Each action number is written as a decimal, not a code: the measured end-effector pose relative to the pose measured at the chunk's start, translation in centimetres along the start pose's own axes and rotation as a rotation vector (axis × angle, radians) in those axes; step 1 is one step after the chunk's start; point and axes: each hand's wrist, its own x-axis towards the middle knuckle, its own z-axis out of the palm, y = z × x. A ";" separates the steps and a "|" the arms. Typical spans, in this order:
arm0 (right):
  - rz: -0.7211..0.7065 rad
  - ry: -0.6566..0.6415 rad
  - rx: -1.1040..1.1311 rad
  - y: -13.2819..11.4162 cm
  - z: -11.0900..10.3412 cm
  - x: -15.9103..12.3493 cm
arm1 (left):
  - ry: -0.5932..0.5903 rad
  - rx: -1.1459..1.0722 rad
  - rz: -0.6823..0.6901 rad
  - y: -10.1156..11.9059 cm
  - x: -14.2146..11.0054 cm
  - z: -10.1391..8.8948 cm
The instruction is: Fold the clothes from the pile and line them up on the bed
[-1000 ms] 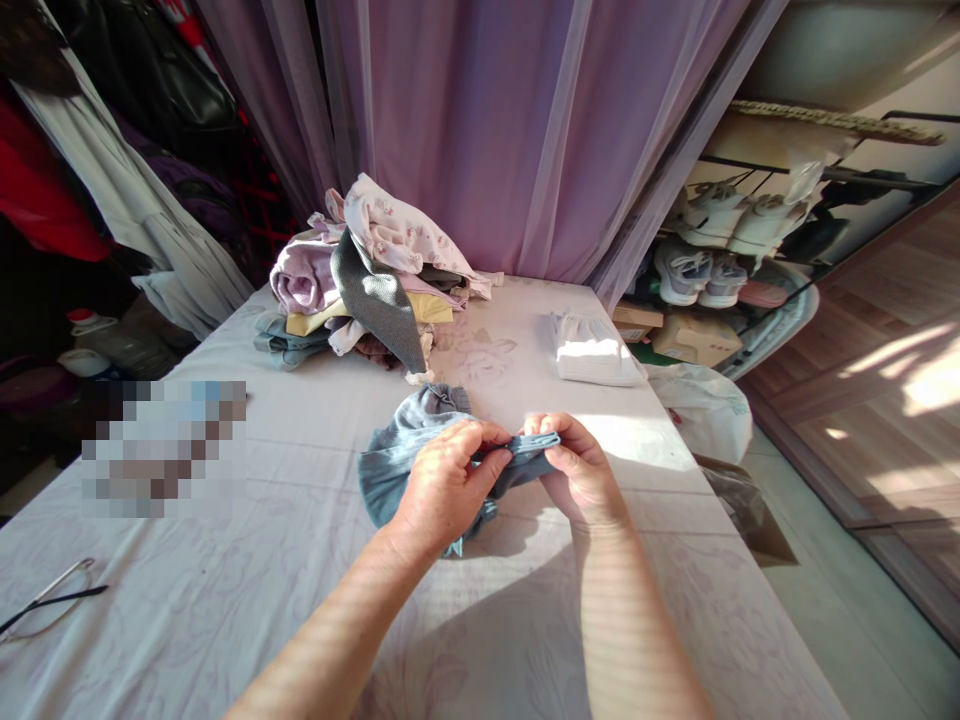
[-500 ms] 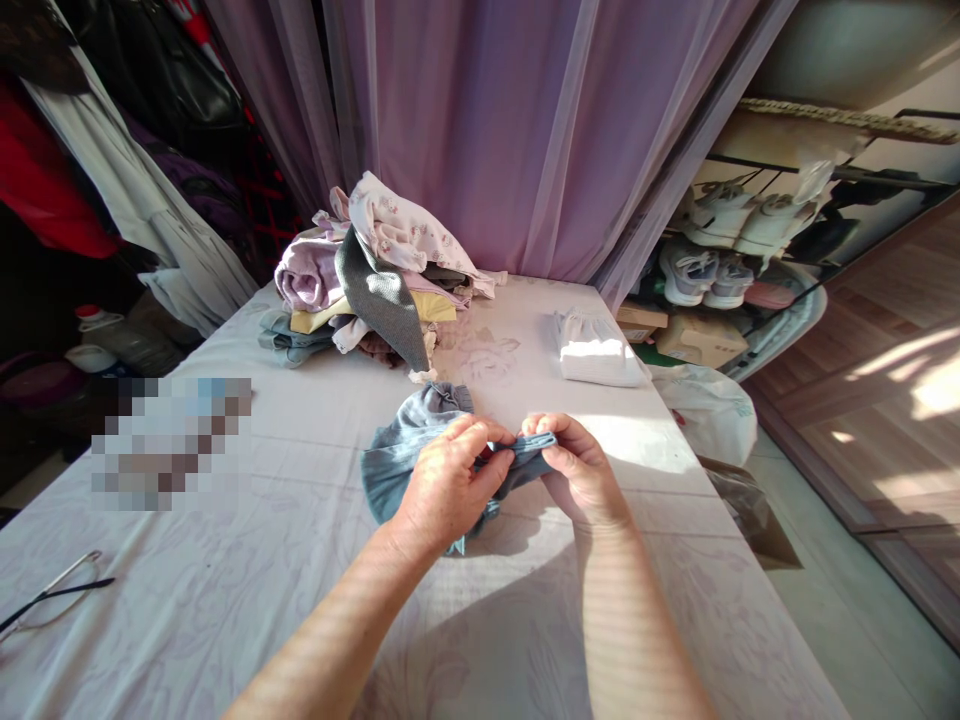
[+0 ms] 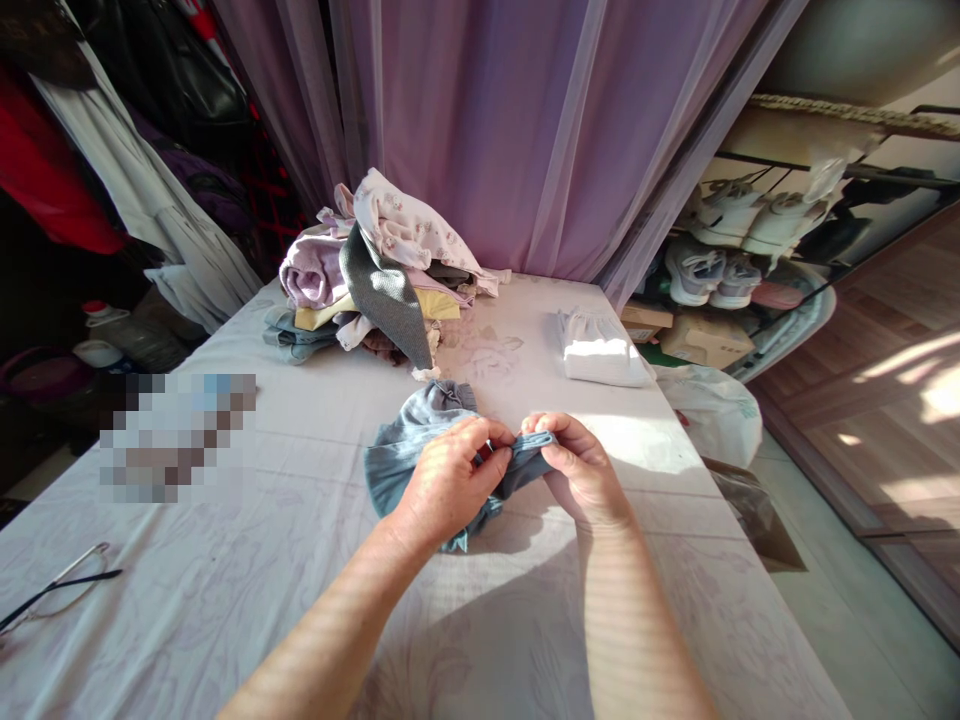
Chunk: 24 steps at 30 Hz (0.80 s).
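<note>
The blue garment (image 3: 401, 455) lies partly bunched on the near-middle part of the table (image 3: 300, 540), its soft-looking cloth wrinkled and rounded at the left, with a gathered, ribbed-looking edge at the top. Its right end is lifted into a narrow, layered fold. The left hand (image 3: 450, 475) pinches this fold between thumb and fingers; the right hand (image 3: 585, 470) grasps its outer end the same way, fingertips curled around the cloth.

A pale floral cloth covers the table. Beyond the garment, toward the left, rises a loose clothes pile (image 3: 386, 295): a draped grey ribbed piece, a fuzzy lilac roll, smooth yellow fabric and a pale printed piece on top. To the right sits a white folded garment (image 3: 600, 360), compact and gathered along its far side. Thin-framed glasses (image 3: 67, 580) rest near the left edge, below a pixelated patch.

Right of the table, a rack holds pale shoes (image 3: 694, 272), with cardboard boxes (image 3: 705, 338) lower down. A translucent white plastic bag (image 3: 712, 410) sits nearer; its contents are unclear. Sheer purple curtains (image 3: 465, 120) hang behind.
</note>
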 end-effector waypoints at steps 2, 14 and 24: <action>0.003 -0.010 -0.007 -0.1 0.0 0.0 | -0.014 0.005 -0.035 -0.1 0.0 0.0; 0.122 0.036 -0.099 0.3 -0.6 0.0 | 0.067 0.043 -0.041 0.5 0.1 -0.8; 0.121 0.091 -0.117 0.0 -0.6 0.2 | 0.060 0.054 0.002 0.3 0.2 -1.0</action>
